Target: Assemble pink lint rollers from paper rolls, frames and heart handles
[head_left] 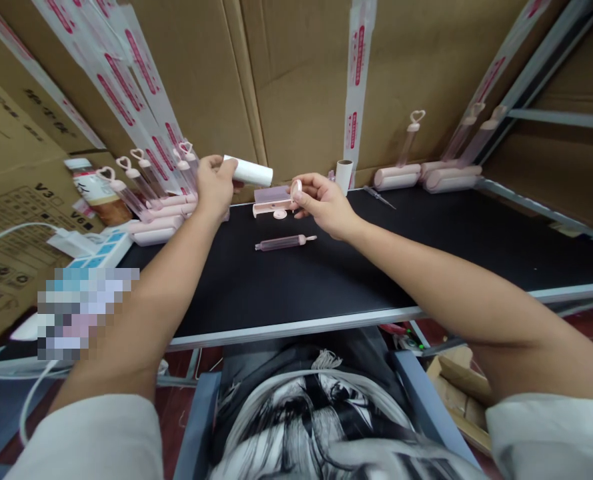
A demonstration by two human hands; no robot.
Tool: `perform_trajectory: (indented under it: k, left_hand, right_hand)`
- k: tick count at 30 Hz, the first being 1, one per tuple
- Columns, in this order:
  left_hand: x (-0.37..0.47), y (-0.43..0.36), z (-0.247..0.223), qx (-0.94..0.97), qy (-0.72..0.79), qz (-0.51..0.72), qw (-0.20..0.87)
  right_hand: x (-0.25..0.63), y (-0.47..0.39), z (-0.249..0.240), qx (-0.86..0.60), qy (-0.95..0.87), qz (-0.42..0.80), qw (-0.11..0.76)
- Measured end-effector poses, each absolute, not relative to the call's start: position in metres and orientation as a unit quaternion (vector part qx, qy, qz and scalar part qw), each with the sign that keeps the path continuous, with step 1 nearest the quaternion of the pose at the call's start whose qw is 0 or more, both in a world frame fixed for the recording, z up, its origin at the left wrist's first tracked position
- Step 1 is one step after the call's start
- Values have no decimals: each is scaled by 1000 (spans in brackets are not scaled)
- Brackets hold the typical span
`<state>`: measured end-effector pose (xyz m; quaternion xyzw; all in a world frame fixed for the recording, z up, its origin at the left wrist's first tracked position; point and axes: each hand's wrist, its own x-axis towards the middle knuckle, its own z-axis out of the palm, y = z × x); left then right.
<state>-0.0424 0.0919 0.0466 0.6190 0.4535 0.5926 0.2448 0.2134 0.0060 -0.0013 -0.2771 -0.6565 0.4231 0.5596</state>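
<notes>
The left hand (216, 185) held a white roll (253, 173) up over the black table (256, 293). The right hand (330, 205) pinched a small pink piece (297, 189). Near it on the table was a pink case (262, 211). A clear pink tube (282, 243) lay on its side, closer to the person. Behind the right hand, a paper tube (344, 177) stood up straight. A thin tool (380, 197) lay to its right. Pink rollers (397, 177) with heart tops (417, 117) sat on both sides. A bottle (96, 192) was at the far left, near a power strip (103, 250).
</notes>
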Motion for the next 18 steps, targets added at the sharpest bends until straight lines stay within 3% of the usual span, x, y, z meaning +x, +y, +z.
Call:
perform_trajectory:
  k: [2, 9, 18]
  left_hand:
    - [-31, 67, 48, 579, 453, 601, 314]
    - [-3, 11, 46, 543, 426, 598, 407]
    - [-1, 13, 36, 569, 426, 567, 416]
  right_hand:
    - [212, 6, -2, -292, -658, 401, 566]
    - [213, -1, 2, -339, -674, 327, 569]
    - [218, 1, -1, -353, -687, 281, 570]
